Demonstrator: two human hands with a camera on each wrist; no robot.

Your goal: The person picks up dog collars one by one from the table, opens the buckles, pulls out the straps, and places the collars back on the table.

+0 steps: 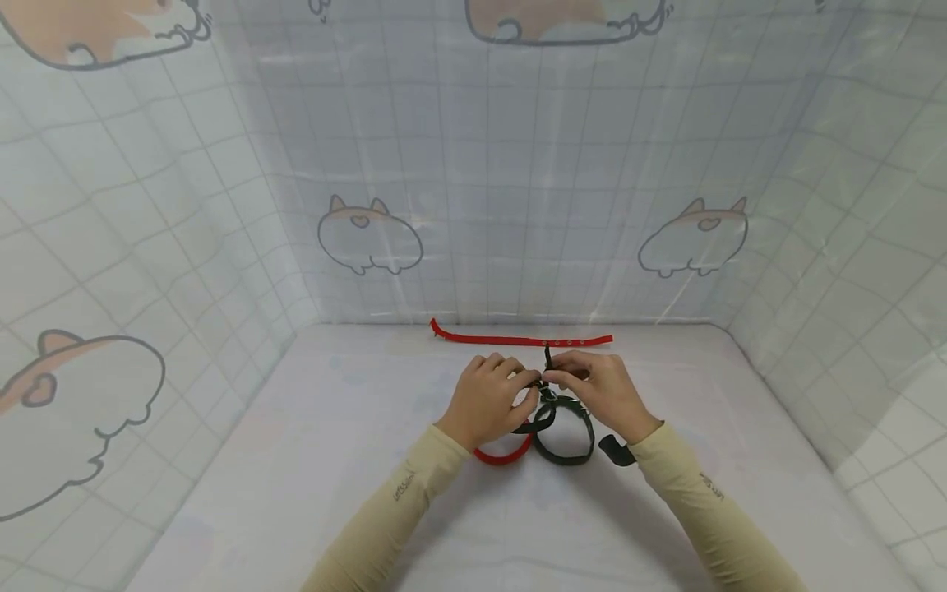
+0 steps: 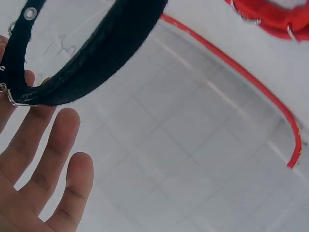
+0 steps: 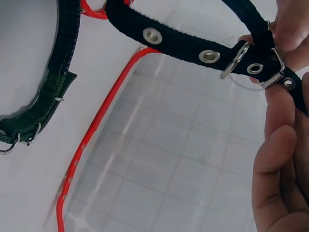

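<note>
Both hands are at a black dog collar, bent into a loop above the table. The thumb and index finger of my left hand pinch it near its buckle, the other fingers extended in the left wrist view. My right hand pinches the strap by the metal buckle; the strap runs through the buckle, one eyelet showing beyond it. A D-ring sits beside the buckle. Beneath the hands, a dark green collar and a red collar form loops, the red one partly hidden by my left hand.
A red strap with eyelets lies stretched across the back of the white table, near the back wall. A black piece lies beside my right wrist. Cloth-patterned walls enclose the table at the back and sides.
</note>
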